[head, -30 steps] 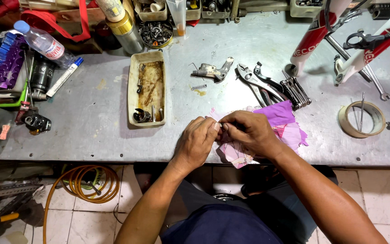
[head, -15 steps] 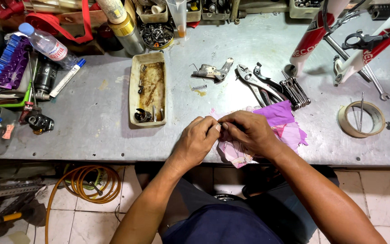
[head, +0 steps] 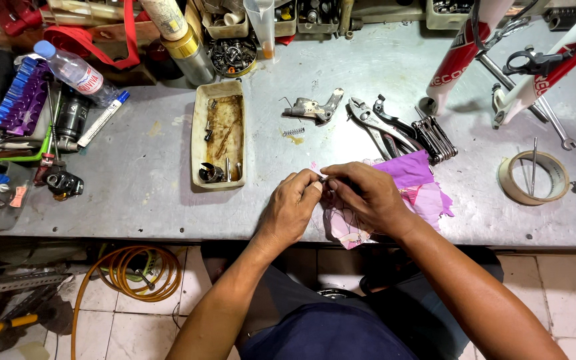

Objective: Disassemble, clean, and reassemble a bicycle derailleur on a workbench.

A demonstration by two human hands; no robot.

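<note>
My left hand and my right hand meet near the front edge of the grey metal workbench. Their fingertips pinch a small dark metal part between them; most of it is hidden by my fingers. Under my right hand lies a crumpled purple and pink cloth. Just behind it rest black pliers, a folding hex key set, a metal brake arm and a small loose spring.
A dirty beige tray with small metal parts sits left of my hands. A tape roll lies at the right, a red and white bicycle fork behind it. Bottles, tools and a plastic bottle crowd the left. An orange hose coils on the floor.
</note>
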